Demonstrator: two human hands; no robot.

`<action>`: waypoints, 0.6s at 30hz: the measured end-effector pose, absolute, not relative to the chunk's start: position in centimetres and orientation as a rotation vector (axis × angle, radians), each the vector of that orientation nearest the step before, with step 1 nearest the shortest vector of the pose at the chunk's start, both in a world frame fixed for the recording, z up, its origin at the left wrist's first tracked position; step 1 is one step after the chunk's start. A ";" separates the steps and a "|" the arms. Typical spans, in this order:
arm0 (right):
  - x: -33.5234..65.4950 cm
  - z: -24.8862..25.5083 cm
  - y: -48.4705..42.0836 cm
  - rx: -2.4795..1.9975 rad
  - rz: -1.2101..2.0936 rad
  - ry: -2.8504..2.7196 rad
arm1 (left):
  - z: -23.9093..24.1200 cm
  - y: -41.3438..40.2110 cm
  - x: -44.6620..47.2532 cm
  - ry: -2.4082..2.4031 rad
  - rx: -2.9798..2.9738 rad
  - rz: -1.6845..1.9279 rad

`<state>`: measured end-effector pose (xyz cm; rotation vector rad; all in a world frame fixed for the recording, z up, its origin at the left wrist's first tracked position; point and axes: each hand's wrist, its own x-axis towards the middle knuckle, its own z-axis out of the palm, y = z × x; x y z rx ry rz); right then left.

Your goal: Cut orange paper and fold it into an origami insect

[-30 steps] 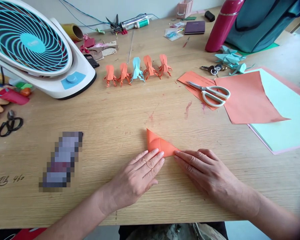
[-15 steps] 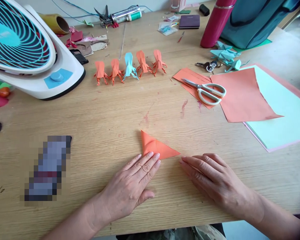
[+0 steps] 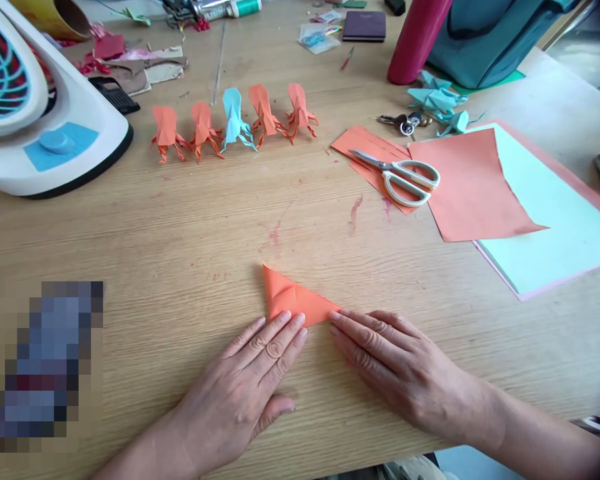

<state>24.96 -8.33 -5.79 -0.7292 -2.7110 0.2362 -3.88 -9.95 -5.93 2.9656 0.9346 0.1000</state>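
Observation:
A small piece of orange paper [image 3: 290, 293], folded into a triangle, lies on the wooden table in front of me. My left hand [image 3: 250, 380] rests flat, its fingers stretched and spread a little, with the fingertips on the paper's near edge. At the paper's right point are the fingertips of my right hand [image 3: 400, 367], held together and touching it; the thumb is hidden beneath. Farther back stand several folded paper figures in a row, orange ones [image 3: 267, 113] and a light blue one [image 3: 236, 117].
White-handled scissors [image 3: 405, 177] lie on orange paper strips, beside an orange sheet [image 3: 475, 187] over pale green sheets [image 3: 565, 220]. A fan [image 3: 80, 160] stands at left, a blurred-out phone-like thing [image 3: 50, 360] nearer. Behind are keys [image 3: 405, 123], a red bottle [image 3: 417, 40] and a teal bag [image 3: 490, 47].
My right hand has moved left and now touches the right point of the folded paper. My left hand stays on the paper. The whole view has shifted a little.

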 end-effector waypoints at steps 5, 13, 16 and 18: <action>24.9 -5.8 -8.3 -0.778 0.257 -2.737 | -5.5 -9.9 -3.7 0.954 2.952 0.119; 23.3 -6.3 -9.0 -0.910 0.121 -2.665 | -4.8 -10.1 -3.8 0.994 2.943 0.172; 22.9 -6.2 -9.1 -0.932 0.141 -2.640 | -4.8 -10.6 -4.5 1.016 2.931 0.332; 22.7 -6.1 -9.1 -0.943 0.151 -2.645 | -4.8 -11.0 -5.0 1.050 2.913 0.409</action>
